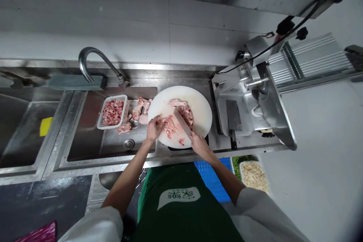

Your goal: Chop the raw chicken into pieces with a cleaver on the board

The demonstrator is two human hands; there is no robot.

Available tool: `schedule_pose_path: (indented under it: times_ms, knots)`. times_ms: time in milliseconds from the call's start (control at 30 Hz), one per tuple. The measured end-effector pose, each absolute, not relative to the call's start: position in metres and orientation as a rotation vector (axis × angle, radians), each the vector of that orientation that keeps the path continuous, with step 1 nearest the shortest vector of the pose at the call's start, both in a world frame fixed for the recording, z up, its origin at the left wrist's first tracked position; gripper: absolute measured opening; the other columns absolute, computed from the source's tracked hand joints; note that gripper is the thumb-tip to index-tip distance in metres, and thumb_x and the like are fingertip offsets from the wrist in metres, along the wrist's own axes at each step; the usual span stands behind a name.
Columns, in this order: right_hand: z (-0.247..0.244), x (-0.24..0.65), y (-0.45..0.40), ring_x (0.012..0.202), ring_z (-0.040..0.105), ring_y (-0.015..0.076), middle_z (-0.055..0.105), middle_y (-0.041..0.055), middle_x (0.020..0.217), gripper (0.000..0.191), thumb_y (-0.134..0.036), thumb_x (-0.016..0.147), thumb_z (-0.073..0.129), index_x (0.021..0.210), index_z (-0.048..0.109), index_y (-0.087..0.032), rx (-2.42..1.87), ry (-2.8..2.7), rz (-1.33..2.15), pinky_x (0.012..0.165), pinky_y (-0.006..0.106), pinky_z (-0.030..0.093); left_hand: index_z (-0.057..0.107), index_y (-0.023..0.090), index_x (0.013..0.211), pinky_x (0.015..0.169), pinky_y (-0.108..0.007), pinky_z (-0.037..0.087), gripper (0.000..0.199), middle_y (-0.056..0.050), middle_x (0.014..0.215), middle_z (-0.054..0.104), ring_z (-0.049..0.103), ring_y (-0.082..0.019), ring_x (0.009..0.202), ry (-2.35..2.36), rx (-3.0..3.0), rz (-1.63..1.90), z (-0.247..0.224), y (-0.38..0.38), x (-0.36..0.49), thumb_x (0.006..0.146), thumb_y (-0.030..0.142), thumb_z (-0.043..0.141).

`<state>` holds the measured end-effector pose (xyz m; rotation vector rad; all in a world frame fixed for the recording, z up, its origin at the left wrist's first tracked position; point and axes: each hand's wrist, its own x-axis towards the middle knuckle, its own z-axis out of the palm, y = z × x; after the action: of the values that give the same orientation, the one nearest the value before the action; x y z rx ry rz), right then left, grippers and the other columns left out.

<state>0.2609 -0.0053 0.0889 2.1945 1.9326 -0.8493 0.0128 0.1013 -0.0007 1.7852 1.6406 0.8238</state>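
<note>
A round white cutting board (201, 121) lies on the steel counter, overlapping the sink's right edge. My right hand (200, 144) is closed around the handle of a cleaver (183, 123), its broad blade slanting up and left over the board. At the board's left side, my left hand (154, 128) has its fingers closed on the edge of a piece of raw chicken (169, 125). More cut raw meat (185, 113) lies just right of the blade, with a pale, skin-covered piece above it. A small red scrap (182, 141) sits near the board's front.
Left in the sink (110, 147) stand a white basket (112, 112) of chopped meat and loose chicken pieces (140, 107). A curved faucet (98, 55) rises behind. To the right are a slicing machine (261, 94) and another cleaver (233, 115). Below is a tub of pale shreds (254, 176).
</note>
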Motion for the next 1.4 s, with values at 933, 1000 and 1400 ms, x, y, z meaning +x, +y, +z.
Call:
schedule_pose_path:
  times_ms: [933, 1000, 1400]
  knots:
    - [0.064, 0.218, 0.041, 0.101, 0.068, 0.0255, 0.07, 0.0186, 0.109, 0.029, -0.018, 0.097, 0.045, 0.123, 0.054, -0.009, 1.979, 2.118, -0.934, 0.083, 0.032, 0.048, 0.067, 0.02, 0.105, 0.09, -0.04, 0.051, 0.021, -0.009, 0.099, 0.063, 0.056, -0.024, 0.099, 1.242, 2.226, 0.899, -0.026, 0.083, 0.032, 0.098, 0.03, 0.05]
    - [0.063, 0.203, 0.066, 0.103, 0.068, 0.0241, 0.07, 0.0177, 0.111, 0.025, -0.019, 0.097, 0.047, 0.119, 0.056, -0.012, 1.999, 2.171, -0.925, 0.082, 0.029, 0.048, 0.067, 0.02, 0.106, 0.091, -0.041, 0.052, 0.022, -0.01, 0.101, 0.064, 0.056, -0.025, 0.101, 1.218, 2.224, 0.888, -0.025, 0.084, 0.03, 0.098, 0.031, 0.05]
    - [0.103, 0.277, 0.061, 0.101, 0.068, 0.0236, 0.072, 0.0123, 0.107, 0.029, -0.031, 0.102, 0.04, 0.118, 0.058, -0.015, 2.426, 2.014, -0.859, 0.081, 0.028, 0.048, 0.059, 0.034, 0.135, 0.109, -0.048, 0.037, 0.056, -0.007, 0.14, 0.057, 0.046, -0.028, 0.134, 0.757, 2.453, 0.339, 0.013, 0.139, 0.019, 0.084, 0.014, 0.057]
